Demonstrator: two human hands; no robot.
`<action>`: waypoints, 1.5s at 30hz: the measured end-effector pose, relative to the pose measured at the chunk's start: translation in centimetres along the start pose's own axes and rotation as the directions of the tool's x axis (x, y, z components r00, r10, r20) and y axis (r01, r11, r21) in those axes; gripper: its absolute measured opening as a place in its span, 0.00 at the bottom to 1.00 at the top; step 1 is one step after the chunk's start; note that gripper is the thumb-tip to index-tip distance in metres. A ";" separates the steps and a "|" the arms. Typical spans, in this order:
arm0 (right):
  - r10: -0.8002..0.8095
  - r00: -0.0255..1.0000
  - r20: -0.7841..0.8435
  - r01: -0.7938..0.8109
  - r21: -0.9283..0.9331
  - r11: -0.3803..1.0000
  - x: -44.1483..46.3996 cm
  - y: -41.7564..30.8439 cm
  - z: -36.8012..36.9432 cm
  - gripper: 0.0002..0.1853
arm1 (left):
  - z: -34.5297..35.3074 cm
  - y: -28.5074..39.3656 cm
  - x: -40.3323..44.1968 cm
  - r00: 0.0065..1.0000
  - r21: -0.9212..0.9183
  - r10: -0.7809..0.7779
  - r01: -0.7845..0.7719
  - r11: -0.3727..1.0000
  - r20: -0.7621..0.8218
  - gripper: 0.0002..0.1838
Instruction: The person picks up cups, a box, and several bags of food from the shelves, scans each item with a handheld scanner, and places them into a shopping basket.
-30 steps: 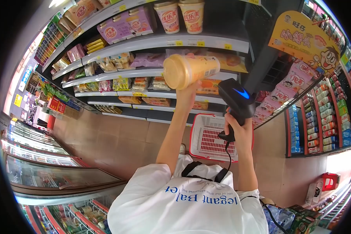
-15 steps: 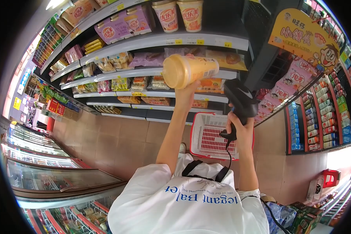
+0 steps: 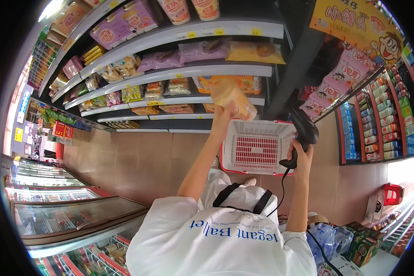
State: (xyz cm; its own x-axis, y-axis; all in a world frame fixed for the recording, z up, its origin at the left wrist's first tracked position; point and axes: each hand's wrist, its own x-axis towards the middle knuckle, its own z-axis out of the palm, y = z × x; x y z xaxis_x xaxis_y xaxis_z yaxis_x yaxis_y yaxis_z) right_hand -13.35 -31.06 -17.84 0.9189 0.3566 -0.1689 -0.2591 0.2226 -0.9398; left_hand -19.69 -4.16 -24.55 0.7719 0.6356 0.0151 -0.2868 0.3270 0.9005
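My left hand (image 3: pixel 223 113) is wrapped round an orange-yellow drink cup (image 3: pixel 233 97), which is tilted and blurred by motion. The cup is above the far left corner of a white shopping basket (image 3: pixel 238 168) with a red rim, which is on the floor in front of me. In my right hand (image 3: pixel 302 156) is a black handheld barcode scanner (image 3: pixel 306 130), gripped by its handle beside the basket's right side. The scanner's cord (image 3: pixel 283 188) runs down from the handle towards my body.
Ahead are shelves with bagged bread (image 3: pixel 254 52), cup drinks (image 3: pixel 175 10) and purple multipacks (image 3: pixel 124 24). Pink snack bags (image 3: pixel 349 69) hang at the right, near a can rack (image 3: pixel 379 122). Glass-topped freezers (image 3: pixel 73 216) line the left. Boxes (image 3: pixel 361 244) are at the lower right.
My left hand has lowered the cup towards the basket, tilting it. My right hand has moved the scanner right and slightly down, uncovering more of the basket. The view has shifted too.
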 end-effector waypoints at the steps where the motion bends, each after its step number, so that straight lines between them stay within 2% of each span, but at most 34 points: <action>1: 0.025 1.000 -0.015 -0.025 0.018 1.000 0.0 0.4 -0.7 0.12 | 0.3 -0.7 -0.4 0.998 0.182 0.053 -0.049 0.982 -0.017 0.18; 2: 0.032 0.999 -0.025 -0.032 0.014 0.999 -0.1 0.9 -1.2 0.12 | 0.7 -1.5 -1.3 0.999 0.185 0.021 -0.011 0.983 -0.050 0.27; 5: 0.079 0.993 -0.093 -0.078 0.010 0.997 -0.5 2.6 -2.5 0.12 | -1.7 -8.1 -2.2 0.994 0.251 -0.038 0.063 0.966 -0.100 0.29; 6: 0.092 0.991 -0.101 -0.093 -0.006 0.996 -0.5 3.1 -2.8 0.12 | -1.2 -8.8 -2.9 0.987 0.307 -0.003 0.053 0.950 -0.162 0.31; 10: 0.162 0.978 -0.128 -0.167 -0.028 0.986 -0.9 5.2 -3.5 0.10 | -4.4 -17.2 -4.0 0.985 0.437 0.009 0.069 0.897 -0.175 0.32; 11: 0.197 0.969 -0.148 -0.204 -0.030 0.979 -1.0 5.7 -3.7 0.09 | -5.9 -20.9 -4.3 0.964 0.551 0.018 0.136 0.824 -0.264 0.32; 13: 0.207 0.965 -0.161 -0.217 -0.046 0.975 -1.2 6.8 -4.2 0.09 | -6.2 -23.6 -4.8 0.937 0.645 0.037 0.210 0.734 -0.348 0.33; 16: 0.259 0.944 -0.204 -0.280 -0.085 0.956 -1.2 8.3 -5.3 0.10 | -6.2 -27.0 -4.9 0.880 0.404 -0.060 0.276 0.872 -0.471 0.38; 17: 0.265 0.942 -0.206 -0.288 -0.090 0.954 -1.4 8.7 -5.7 0.10 | -6.5 -28.1 -4.6 0.877 0.400 -0.067 0.284 0.871 -0.476 0.38; 19: 0.289 0.923 -0.253 -0.316 -0.072 0.946 -1.4 9.5 -6.5 0.11 | -7.1 -30.1 -3.8 0.822 0.649 0.097 0.365 0.668 -0.562 0.38; 21: 0.318 0.908 -0.272 -0.348 -0.069 0.935 -1.5 10.0 -7.1 0.12 | -8.1 -32.2 -3.1 0.806 0.633 0.080 0.394 0.666 -0.586 0.40; 23: 0.343 0.878 -0.334 -0.400 -0.119 0.909 -1.7 10.7 -7.6 0.11 | -9.5 -34.9 -2.5 0.744 0.704 0.220 0.430 0.564 -0.631 0.44; 25: 0.367 0.865 -0.341 -0.426 -0.114 0.898 -2.1 12.1 -8.8 0.11 | -10.4 -35.7 -1.7 0.767 0.721 0.177 0.461 0.518 -0.617 0.46; 27: 0.387 0.855 -0.345 -0.444 -0.103 0.890 -2.1 13.1 -9.2 0.10 | -11.1 -36.3 -0.9 0.824 0.620 0.151 0.275 0.735 -0.545 0.45; 28: 0.382 0.860 -0.338 -0.435 -0.097 0.895 -2.0 13.4 -9.2 0.10 | -11.2 -36.5 -0.6 0.823 0.620 0.149 0.280 0.733 -0.548 0.45; 30: 0.381 0.862 -0.335 -0.432 -0.093 0.897 -2.0 13.6 -9.1 0.11 | -11.8 -37.5 -0.6 0.832 0.484 0.034 0.288 0.826 -0.553 0.43; 34: 0.433 0.852 -0.293 -0.478 -0.099 0.873 -2.1 13.7 -8.9 0.12 | -12.2 -39.1 -1.0 0.844 0.540 0.059 0.285 0.792 -0.533 0.44; 36: 0.431 0.855 -0.289 -0.475 -0.103 0.874 -2.1 13.8 -8.8 0.13 | -10.8 -38.9 -1.1 0.759 0.408 0.067 0.270 0.872 -0.647 0.42; 37: 0.435 0.847 -0.306 -0.485 -0.107 0.868 -2.1 13.8 -8.7 0.13 | -11.6 -40.7 -1.1 0.760 0.410 0.070 0.269 0.871 -0.647 0.42; 39: 0.438 0.839 -0.323 -0.493 -0.111 0.863 -2.2 13.8 -8.5 0.12 | -14.3 -45.6 -1.5 0.649 -0.005 -0.112 0.164 0.986 -0.752 0.41; 40: 0.435 0.840 -0.325 -0.489 -0.101 0.867 -2.2 13.7 -8.4 0.12 | -14.3 -45.7 -1.7 0.635 0.084 -0.120 0.282 0.956 -0.763 0.32; 41: 0.433 0.840 -0.327 -0.485 -0.093 0.870 -2.3 13.6 -8.4 0.12 | -14.4 -45.7 -2.0 0.635 0.083 -0.120 0.279 0.957 -0.763 0.32; 42: 0.431 0.842 -0.323 -0.482 -0.093 0.871 -2.4 13.5 -8.4 0.12 | -15.5 -46.8 -2.4 0.558 0.076 -0.265 0.513 0.855 -0.787 0.29; 43: 0.421 0.849 -0.319 -0.470 -0.095 0.878 -2.4 13.6 -8.3 0.12 | -14.8 -44.6 -2.1 0.448 0.061 -0.384 0.711 0.700 -0.808 0.25; 44: 0.407 0.859 -0.312 -0.454 -0.095 0.886 -2.3 13.4 -8.1 0.13 | -14.4 -42.0 -2.3 0.319 -0.256 -0.697 0.768 0.587 -0.642 0.19; 45: 0.396 0.868 -0.299 -0.440 -0.093 0.893 -2.1 12.9 -7.6 0.13 | -14.8 -41.1 -2.7 0.333 -0.321 -0.809 0.793 0.518 -0.484 0.18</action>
State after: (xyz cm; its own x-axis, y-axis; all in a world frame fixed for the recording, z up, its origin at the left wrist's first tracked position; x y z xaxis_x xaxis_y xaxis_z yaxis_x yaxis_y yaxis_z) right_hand -16.37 -35.87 -31.90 0.7839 0.1265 -0.6078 -0.6080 -0.0419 -0.7929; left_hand -18.42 -8.97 -68.03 0.2140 0.2855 -0.9342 0.2814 0.8978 0.3389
